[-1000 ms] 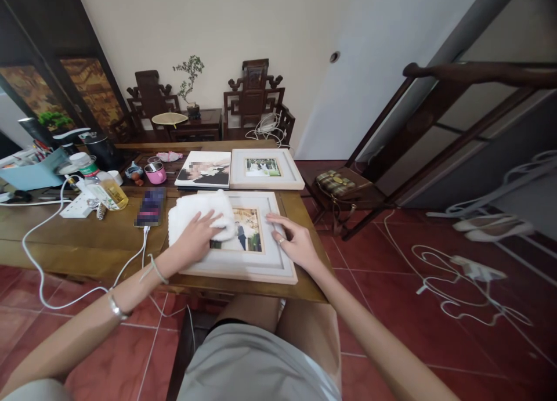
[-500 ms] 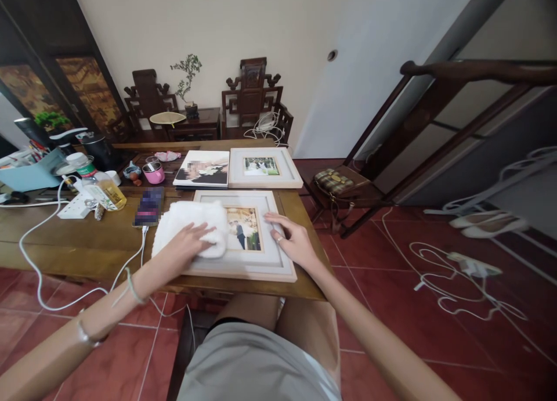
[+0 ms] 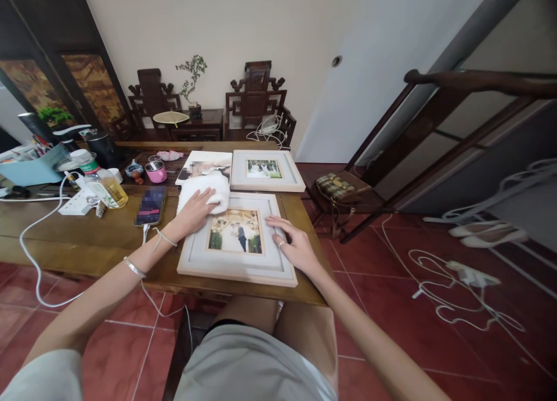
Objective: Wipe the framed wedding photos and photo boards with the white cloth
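Observation:
A light wooden picture frame (image 3: pixel 191 259) with a couple's photo lies face up near the table's front edge. My left hand (image 3: pixel 199 208) is closed over a bunched white towel (image 3: pixel 213 187) from above. The towel covers the frame's far left corner and overlaps the photo book behind. My right hand (image 3: pixel 293 241) rests along the frame's right side, fingers stretched apart on its inner border and the palm near the outer edge. A second picture frame (image 3: pixel 296 180) lies behind, beside the photo book (image 3: pixel 191 164), which is partly hidden by the towel.
Left on the wooden table (image 3: pixel 108 241) are a phone (image 3: pixel 150 205) on a charging cable, a power strip (image 3: pixel 76 205), a plastic bottle (image 3: pixel 111 192) and a pink cup (image 3: pixel 155 172). A plaid bag (image 3: pixel 334 186) sits on a chair to the right. Cables (image 3: pixel 461 291) lie on the tiled floor.
My left hand has slid the towel away from me, off the frame's left side to its far left corner, uncovering the whole photo. My right hand has stayed at the frame's right side.

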Demonstrator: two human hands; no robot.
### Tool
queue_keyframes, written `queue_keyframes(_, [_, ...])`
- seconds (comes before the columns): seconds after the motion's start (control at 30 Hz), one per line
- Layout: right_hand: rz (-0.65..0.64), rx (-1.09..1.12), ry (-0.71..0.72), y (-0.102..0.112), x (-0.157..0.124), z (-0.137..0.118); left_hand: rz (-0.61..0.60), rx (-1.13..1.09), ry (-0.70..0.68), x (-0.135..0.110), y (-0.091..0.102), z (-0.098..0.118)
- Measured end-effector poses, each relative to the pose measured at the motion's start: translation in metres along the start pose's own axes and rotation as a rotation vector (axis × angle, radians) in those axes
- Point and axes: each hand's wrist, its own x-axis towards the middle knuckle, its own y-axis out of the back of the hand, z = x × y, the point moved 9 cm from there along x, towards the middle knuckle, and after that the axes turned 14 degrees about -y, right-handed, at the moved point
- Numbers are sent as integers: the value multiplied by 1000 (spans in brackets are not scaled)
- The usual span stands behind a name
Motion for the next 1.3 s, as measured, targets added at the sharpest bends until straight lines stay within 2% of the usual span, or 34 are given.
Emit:
queue_keyframes(0.1, [16,-7,1,0,0,0,-38,-32,-21,-11,-3,15])
queue_keyframes(0.37, [35,-17,-5,0,0,-2,-149,-113,-85,-74,11,86])
queue_keyframes(0.5, [34,-28,-5,-1,0,-3,-169,-142,-121,-93,17,117])
queue_keyframes(0.57, [26,-31,0,-1,0,-2,-173,-144,-101,-93,15,118])
queue_keyframes(0.63, [23,-33,4,-1,0,-2,-178,-136,-58,-84,9,106])
queue_keyframes(0.77, [30,-32,7,-1,0,-1,-155,-96,32,-48,0,58])
queue_keyframes(0.87, [30,-32,5,-1,0,-1,-73,-41,70,-21,5,22])
queue_keyframes(0.97, [33,-30,9,0,0,-1,-25,-16,36,-7,11,6])
queue_keyframes(1.03, [35,-30,12,0,0,-1,-59,-18,-7,-9,9,11])
queue_keyframes(1.1, [35,-34,14,-1,1,-1,-118,-26,-41,-19,5,27])
queue_keyframes(1.3, [38,-38,6,-1,1,-1,-247,-68,-96,-84,13,102])
